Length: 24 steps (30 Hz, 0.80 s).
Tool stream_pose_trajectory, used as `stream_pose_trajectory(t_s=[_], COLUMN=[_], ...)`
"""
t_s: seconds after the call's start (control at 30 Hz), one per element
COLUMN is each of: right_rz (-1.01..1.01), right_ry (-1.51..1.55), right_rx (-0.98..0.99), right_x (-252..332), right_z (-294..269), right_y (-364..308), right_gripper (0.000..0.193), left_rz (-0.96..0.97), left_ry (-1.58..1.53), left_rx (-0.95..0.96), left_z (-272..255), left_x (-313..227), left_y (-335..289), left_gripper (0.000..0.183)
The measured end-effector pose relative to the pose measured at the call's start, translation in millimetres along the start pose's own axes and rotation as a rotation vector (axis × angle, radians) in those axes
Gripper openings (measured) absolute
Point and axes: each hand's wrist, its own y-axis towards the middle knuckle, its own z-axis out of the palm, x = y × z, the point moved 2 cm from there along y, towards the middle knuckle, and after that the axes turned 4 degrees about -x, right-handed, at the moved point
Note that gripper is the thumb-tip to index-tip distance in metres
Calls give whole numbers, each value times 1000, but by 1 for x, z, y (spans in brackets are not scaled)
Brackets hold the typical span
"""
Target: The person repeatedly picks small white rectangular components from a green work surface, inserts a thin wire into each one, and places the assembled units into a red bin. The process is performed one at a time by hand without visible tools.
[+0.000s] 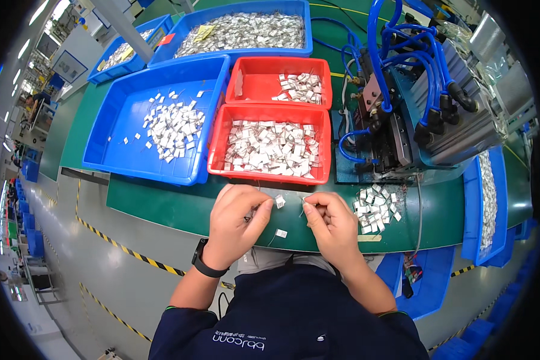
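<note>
My left hand (239,219), with a black band on its wrist, pinches a small white block-shaped part (280,201) between thumb and forefinger. Thin wire leads show by its curled fingers. A short gap to the right, my right hand (331,223) is closed in a pinch; a tiny light tip shows at its fingertips, too small to name. Between the hands and nearer to me, a single white part with a thin lead (281,233) lies on the green table. Just right of my right hand rests a loose pile of white parts (377,209).
Beyond my hands stand a red bin full of white parts (218,157), a second red bin (255,72) and a blue bin (120,120), both partly filled. Farther back is a full blue tray (222,59). A machine with blue air hoses (402,120) stands right.
</note>
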Motion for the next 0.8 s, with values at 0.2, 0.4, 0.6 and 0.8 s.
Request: stream_pose_trajectory(t_s=[0.2,0.4,0.6,0.8], right_rz=[283,362,374,297], right_ry=[394,572,643,705], right_rx=[196,175,53,13], right_x=[11,2,10,11], right_z=[0,-1,0,2], right_y=[2,4,2,-3], right_gripper=[14,17,21,18], left_rz=[92,107,-161,-508], left_ry=[-9,66,-124,-675], left_rx=[110,128,95,29], left_z=[6,7,8,31], left_x=[0,-9,-27,-28], left_y=[5,10,-8,-22], left_gripper=[9,16,22,17])
